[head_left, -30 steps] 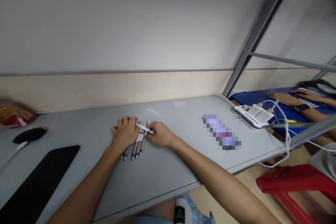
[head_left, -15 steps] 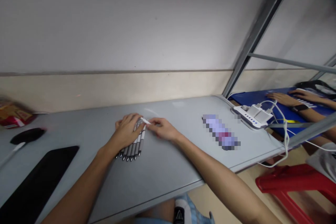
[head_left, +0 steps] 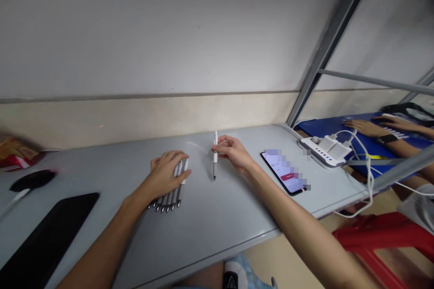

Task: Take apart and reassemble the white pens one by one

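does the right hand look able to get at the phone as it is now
Probably yes: only bare desk separates the right hand from the phone, though that hand holds a pen.

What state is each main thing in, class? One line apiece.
Right hand: pinching one pen
Pinched pen: apart from the pen row
Left hand: curved over the pen row
Pen row: side by side, partly covered
Phone: lying flat, lit
Power strip: adapters plugged in
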A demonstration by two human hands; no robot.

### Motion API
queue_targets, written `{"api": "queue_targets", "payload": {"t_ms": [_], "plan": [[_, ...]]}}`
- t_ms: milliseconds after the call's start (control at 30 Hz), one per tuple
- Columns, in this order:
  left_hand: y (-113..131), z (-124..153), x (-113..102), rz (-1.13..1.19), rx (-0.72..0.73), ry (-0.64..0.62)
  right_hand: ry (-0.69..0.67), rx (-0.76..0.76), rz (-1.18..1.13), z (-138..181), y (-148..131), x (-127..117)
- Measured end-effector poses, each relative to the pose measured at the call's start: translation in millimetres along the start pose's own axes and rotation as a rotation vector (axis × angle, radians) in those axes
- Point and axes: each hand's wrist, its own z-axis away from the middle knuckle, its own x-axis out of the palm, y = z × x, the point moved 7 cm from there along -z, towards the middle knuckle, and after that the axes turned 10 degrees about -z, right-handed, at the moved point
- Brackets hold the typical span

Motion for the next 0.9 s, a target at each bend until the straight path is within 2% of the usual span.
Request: {"api": "queue_targets", "payload": {"t_ms": [100,200,300,400,567,733,833,900], "plan": [[21,1,-7,0.056,0.053,0.049,-0.024,-0.005,-0.018,7,1,-9],[48,4,-11,0.119,0.129,0.078,0.013,0.007,-0.105,13,9,-15],[61,5,-10,0.125,0.13,0.08,0.042,0.016,-0.143,17,18,-16],[61,5,-10,0.091,0.118,0.114,-0.05,0.043,-0.072,19,23,-12],[55,5,-12,-0.035,0.107,0.152,-0.24,0.147,0.285,22,31,-13],[65,6,-14,-0.106,0.181,0.165,-0.317,0.265,0.261,26,31,-15],[67,6,-14,-0.127,0.178,0.174,-0.342,0.228,0.313,27,26,-13],[65,6,-14,-0.121,0.158,0.183,-0.372,0.137,0.409,29,19,-8]]}}
